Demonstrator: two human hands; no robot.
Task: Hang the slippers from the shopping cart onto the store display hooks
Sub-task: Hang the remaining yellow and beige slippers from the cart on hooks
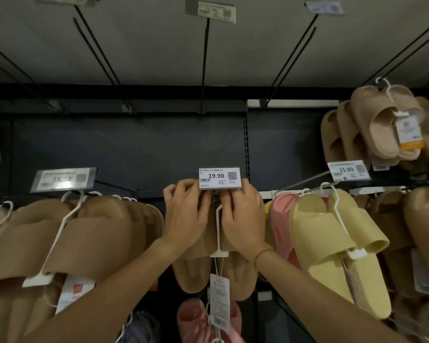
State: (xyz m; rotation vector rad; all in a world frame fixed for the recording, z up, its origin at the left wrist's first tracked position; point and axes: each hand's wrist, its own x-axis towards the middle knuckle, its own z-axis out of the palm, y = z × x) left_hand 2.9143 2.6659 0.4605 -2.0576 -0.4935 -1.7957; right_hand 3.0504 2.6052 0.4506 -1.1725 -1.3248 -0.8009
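Centre frame: a pair of tan foam slippers (pixel 196 271) on a white plastic hanger (pixel 218 233) hangs below the white 19.90 price tag (pixel 219 178). Left hand (pixel 187 214) and right hand (pixel 243 219) each grip the pair's upper end, fingers curled over it just under the tag.

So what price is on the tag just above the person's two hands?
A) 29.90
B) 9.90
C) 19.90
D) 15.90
C: the white price tag right above the left hand and the right hand reads 19.90, as both hands grip the tan slippers under it.
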